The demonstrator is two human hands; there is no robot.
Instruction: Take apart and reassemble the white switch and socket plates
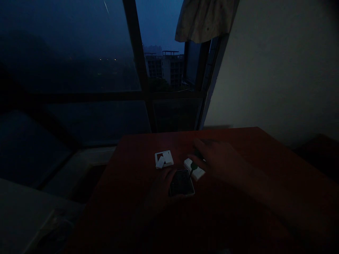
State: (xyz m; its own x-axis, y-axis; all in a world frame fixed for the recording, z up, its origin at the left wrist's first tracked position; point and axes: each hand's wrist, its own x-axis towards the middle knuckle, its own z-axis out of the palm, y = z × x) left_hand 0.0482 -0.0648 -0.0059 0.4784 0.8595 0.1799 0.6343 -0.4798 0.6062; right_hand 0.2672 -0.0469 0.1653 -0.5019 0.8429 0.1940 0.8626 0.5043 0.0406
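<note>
The left hand (158, 188) is spanning the dark square module (182, 184) on the surface (140, 146), fingers and thumb closing on opposite edges. The right hand (212, 155) is curling, partly open, by a green tool (194, 165); its grip is staying unclear. The module is looking light and stiff, its rim inviting hold. A white block (199, 174) is lying alongside, a white frame (156, 159) beyond.

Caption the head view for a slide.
Dim room: left hand holding a white-rimmed dark panel, right hand near a white block, on a red table by a window.
</note>
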